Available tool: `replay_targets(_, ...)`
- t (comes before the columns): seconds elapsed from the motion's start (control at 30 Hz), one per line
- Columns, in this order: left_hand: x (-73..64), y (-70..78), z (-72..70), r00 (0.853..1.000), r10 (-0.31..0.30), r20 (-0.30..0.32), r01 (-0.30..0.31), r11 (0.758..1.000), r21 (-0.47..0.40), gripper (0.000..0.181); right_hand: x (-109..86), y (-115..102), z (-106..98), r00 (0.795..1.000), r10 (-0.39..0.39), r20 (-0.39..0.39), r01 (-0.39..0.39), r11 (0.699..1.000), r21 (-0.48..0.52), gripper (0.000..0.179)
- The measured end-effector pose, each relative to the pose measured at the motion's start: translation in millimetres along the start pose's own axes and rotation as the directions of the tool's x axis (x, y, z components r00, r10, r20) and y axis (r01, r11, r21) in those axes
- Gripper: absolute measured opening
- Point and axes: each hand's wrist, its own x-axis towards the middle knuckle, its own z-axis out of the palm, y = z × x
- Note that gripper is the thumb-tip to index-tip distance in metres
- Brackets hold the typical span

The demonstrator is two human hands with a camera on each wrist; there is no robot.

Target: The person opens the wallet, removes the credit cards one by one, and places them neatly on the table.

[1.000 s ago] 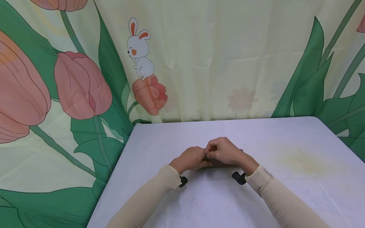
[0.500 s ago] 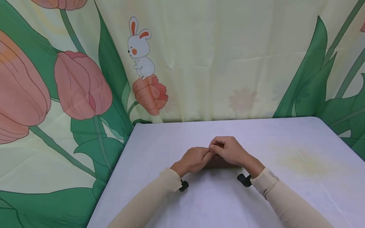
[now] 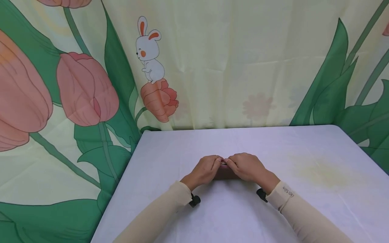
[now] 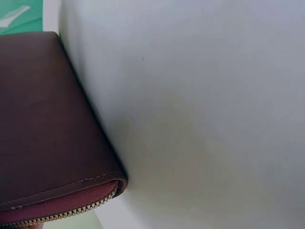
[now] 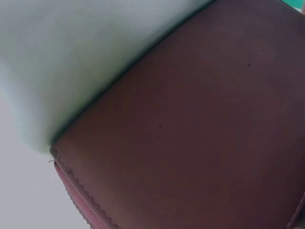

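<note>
A brown zip-around wallet (image 3: 225, 174) stands on edge on the table, its zipper (image 3: 224, 164) facing up between the hands. My left hand (image 3: 204, 171) grips its upper left part, and my right hand (image 3: 247, 167) holds the upper right part with the thumb on the near side. In the left wrist view, the wallet's smooth cover (image 4: 52, 114) ends in a maroon strip with a row of metal zipper teeth (image 4: 76, 210). The right wrist view is mostly filled by the brown cover (image 5: 200, 124), stitched along its edge. The far side of the wallet and most fingertips are hidden.
A white cloth covers the table (image 3: 170, 148), with a faint yellowish stain (image 3: 325, 173) on the right. Behind its far edge hangs a curtain (image 3: 212, 67) printed with tulips and a rabbit. Small dark wrist cameras (image 3: 195, 201) sit under both cuffs.
My right hand has come down from its pinch at the wallet's top, beside the left hand, and now grips the upper right part. The zipper between the hands has come into view.
</note>
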Motion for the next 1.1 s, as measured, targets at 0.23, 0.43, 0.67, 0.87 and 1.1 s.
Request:
replay_targets(0.23, -9.7, -4.5, 0.0, 0.994, -0.093, -0.048, 0.086, 0.987, -0.134, 0.046, -2.4, 0, 3, 1.000, 0.015, -0.003, -0.015, 1.000, -0.027, 0.036)
replay_targets(0.43, -14.5, -7.4, -0.7, 0.989, -0.141, -0.050, 0.132, 0.980, -0.152, 0.048, -4.2, 1, 3, 1.000, 0.018, -0.016, -0.019, 1.000, -0.024, 0.035)
replay_targets(0.67, -20.4, -14.2, -7.0, 0.979, -0.158, -0.126, 0.141, 0.982, -0.129, 0.047, -2.5, 5, 6, 1.000, 0.014, -0.018, -0.014, 1.000, -0.026, 0.038)
replay_targets(0.87, -27.8, -24.0, -7.7, 0.968, -0.235, -0.091, 0.211, 0.952, -0.223, 0.047, -1.4, 6, 5, 1.000, 0.028, -0.003, -0.028, 0.999, -0.022, 0.038)
replay_targets(1.1, -30.9, -27.8, -6.7, 0.936, -0.349, -0.048, 0.323, 0.905, -0.278, 0.045, -0.6, 4, 5, 1.000, -0.002, -0.018, 0.001, 1.000, -0.011, 0.038)
